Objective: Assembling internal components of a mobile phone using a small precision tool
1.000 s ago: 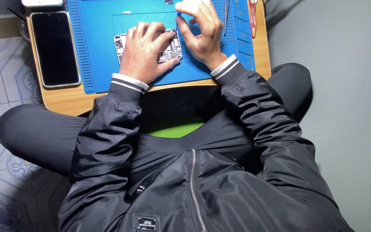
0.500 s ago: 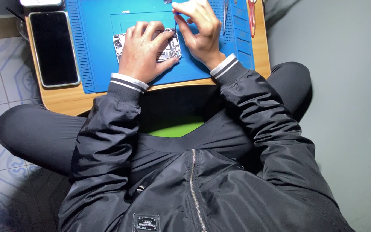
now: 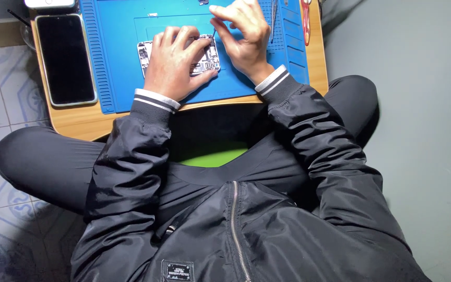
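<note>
Left hand (image 3: 176, 65): laid palm-down, fingers spread and slightly curled, flat over an opened phone (image 3: 204, 57); it presses and steadies the device rather than gripping it.

Opened phone: lies with its inner parts exposed on the blue work mat (image 3: 126, 78), near the mat's middle, mostly covered by the left hand; only its left end and right part show.

Right hand (image 3: 244, 36): fingers drawn together in a pinch around a thin dark tool (image 3: 213, 34), held like a pen; the tool's tip points down at the upper right edge of the opened phone.

Blue work mat: ridged borders left and right, resting on a small wooden table (image 3: 79, 122) above the person's crossed legs.

Second phone (image 3: 65, 58): dark screen up, light case, on the table just left of the mat, apart from both hands.

Red-handled tool (image 3: 306, 15): at the mat's right border, near the right hand, untouched.

Slim metal tool (image 3: 273, 18): beside it, partly hidden behind the right hand.
</note>
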